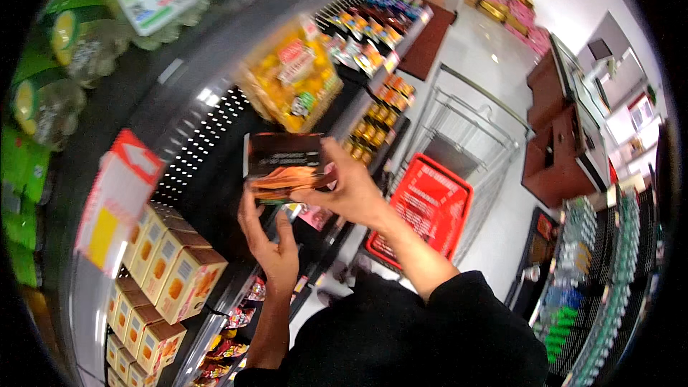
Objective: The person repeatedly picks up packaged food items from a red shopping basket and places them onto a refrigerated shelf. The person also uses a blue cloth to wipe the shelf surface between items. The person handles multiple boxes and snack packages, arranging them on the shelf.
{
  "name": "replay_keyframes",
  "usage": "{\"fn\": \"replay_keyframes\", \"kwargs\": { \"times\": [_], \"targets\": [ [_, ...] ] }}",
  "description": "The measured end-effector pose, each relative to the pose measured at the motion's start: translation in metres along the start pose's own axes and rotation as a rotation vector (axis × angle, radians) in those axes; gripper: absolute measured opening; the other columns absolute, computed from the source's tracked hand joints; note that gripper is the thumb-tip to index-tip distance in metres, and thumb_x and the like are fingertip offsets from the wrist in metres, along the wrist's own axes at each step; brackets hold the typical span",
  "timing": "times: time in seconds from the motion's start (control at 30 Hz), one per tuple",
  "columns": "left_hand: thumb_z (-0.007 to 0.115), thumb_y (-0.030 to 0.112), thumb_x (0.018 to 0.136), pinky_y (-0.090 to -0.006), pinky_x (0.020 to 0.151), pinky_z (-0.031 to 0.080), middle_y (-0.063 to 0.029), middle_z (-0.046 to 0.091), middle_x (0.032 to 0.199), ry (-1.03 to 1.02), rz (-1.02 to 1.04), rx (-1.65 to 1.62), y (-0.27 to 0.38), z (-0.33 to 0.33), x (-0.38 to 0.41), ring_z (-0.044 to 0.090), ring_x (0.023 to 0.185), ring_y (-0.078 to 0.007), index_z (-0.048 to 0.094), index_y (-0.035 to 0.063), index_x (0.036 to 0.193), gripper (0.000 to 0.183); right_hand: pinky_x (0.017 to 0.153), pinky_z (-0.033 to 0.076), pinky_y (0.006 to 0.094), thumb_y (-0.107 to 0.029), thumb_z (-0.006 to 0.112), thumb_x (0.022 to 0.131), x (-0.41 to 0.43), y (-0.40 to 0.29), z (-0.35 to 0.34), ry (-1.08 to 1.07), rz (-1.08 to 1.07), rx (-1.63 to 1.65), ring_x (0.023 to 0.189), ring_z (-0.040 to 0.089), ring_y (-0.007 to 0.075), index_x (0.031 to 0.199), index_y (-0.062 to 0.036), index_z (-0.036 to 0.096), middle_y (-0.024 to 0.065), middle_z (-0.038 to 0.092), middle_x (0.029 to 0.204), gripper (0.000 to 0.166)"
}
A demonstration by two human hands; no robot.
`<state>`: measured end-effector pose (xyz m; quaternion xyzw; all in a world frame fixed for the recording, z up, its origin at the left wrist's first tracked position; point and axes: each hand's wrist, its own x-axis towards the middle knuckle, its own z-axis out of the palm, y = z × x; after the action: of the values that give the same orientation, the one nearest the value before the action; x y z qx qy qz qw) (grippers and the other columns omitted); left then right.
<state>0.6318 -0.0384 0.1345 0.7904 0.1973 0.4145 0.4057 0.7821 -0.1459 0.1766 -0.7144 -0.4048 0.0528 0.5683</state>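
Observation:
A dark box point(285, 150) with an orange food picture and printed writing is held up before the shelf. My right hand point(352, 185) grips it by its right side, thumb along the lower edge. At the lower left corner, the fingers of my left hand point(271, 244) meet the box while the thumb stands apart below it. Just beyond the box sits a tray of yellow packets point(295, 72) on the black shelf. Cream-coloured boxes with brown tops point(180, 274) are stacked left of my left hand.
A red shopping basket point(424, 209) rests in a metal cart point(478, 118) to my right. A red-and-white price sign point(115, 199) juts from the shelf at left. Wooden counters point(559, 140) stand across the aisle, and rows of bottles point(570, 274) fill a rack at lower right.

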Motion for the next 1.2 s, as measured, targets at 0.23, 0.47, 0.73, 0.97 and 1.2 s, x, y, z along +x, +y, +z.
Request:
{"fn": "replay_keyframes", "kwargs": {
  "times": [0.23, 0.47, 0.73, 0.97, 1.2],
  "targets": [
    [0.061, -0.004, 0.095, -0.0407, 0.100, 0.052, -0.0223, 0.054, 0.141, -0.510, -0.067, -0.219, -0.004, 0.055, -0.055, 0.056, 0.128, -0.0323, 0.044, 0.0021, 0.153, 0.061, 0.093, 0.054, 0.0325, -0.029, 0.086, 0.082, -0.118, 0.066, -0.092, 0.176, 0.458, 0.077, 0.108, 0.070, 0.0177, 0.134, 0.0032, 0.054, 0.0147, 0.072, 0.121, 0.069],
    [0.059, -0.004, 0.097, -0.0371, 0.093, 0.056, -0.0169, 0.064, 0.129, -0.624, -0.244, -0.284, -0.024, 0.058, -0.089, 0.065, 0.118, -0.0259, 0.051, 0.0039, 0.145, 0.049, 0.061, 0.059, 0.0275, -0.024, 0.084, 0.084, -0.270, 0.191, -0.099, 0.567, 0.933, 0.136, 0.080, 0.071, 0.0141, 0.124, 0.0001, 0.064, 0.0076, 0.074, 0.100, 0.051],
    [0.057, 0.001, 0.102, -0.0377, 0.089, 0.059, -0.0183, 0.068, 0.123, -0.611, -0.396, -0.266, -0.056, 0.048, -0.114, 0.070, 0.110, -0.0253, 0.051, 0.0026, 0.144, 0.043, 0.041, 0.054, 0.0309, -0.012, 0.083, 0.083, -0.358, 0.308, -0.046, 0.867, 1.254, 0.306, 0.051, 0.059, 0.0156, 0.100, -0.0010, 0.066, 0.0095, 0.070, 0.080, 0.027],
    [0.056, 0.006, 0.104, -0.0342, 0.094, 0.054, -0.0140, 0.067, 0.126, -0.523, -0.355, -0.196, -0.052, 0.044, -0.084, 0.069, 0.110, -0.0225, 0.053, 0.0027, 0.141, 0.037, 0.048, 0.057, 0.0323, -0.023, 0.074, 0.090, -0.382, 0.332, -0.044, 0.357, 1.650, 0.189, 0.057, 0.062, 0.0165, 0.096, -0.0009, 0.068, 0.0081, 0.069, 0.082, 0.024],
    [0.055, 0.006, 0.105, -0.0295, 0.093, 0.053, -0.0106, 0.063, 0.134, -0.269, -0.271, -0.222, -0.048, 0.049, -0.005, 0.065, 0.113, -0.0181, 0.054, 0.0014, 0.142, 0.037, 0.060, 0.056, 0.0287, -0.020, 0.063, 0.101, -0.247, 0.261, -0.062, 0.113, 0.933, 0.230, 0.071, 0.066, 0.0123, 0.103, -0.0001, 0.068, 0.0067, 0.070, 0.083, 0.020]
  ]
}}
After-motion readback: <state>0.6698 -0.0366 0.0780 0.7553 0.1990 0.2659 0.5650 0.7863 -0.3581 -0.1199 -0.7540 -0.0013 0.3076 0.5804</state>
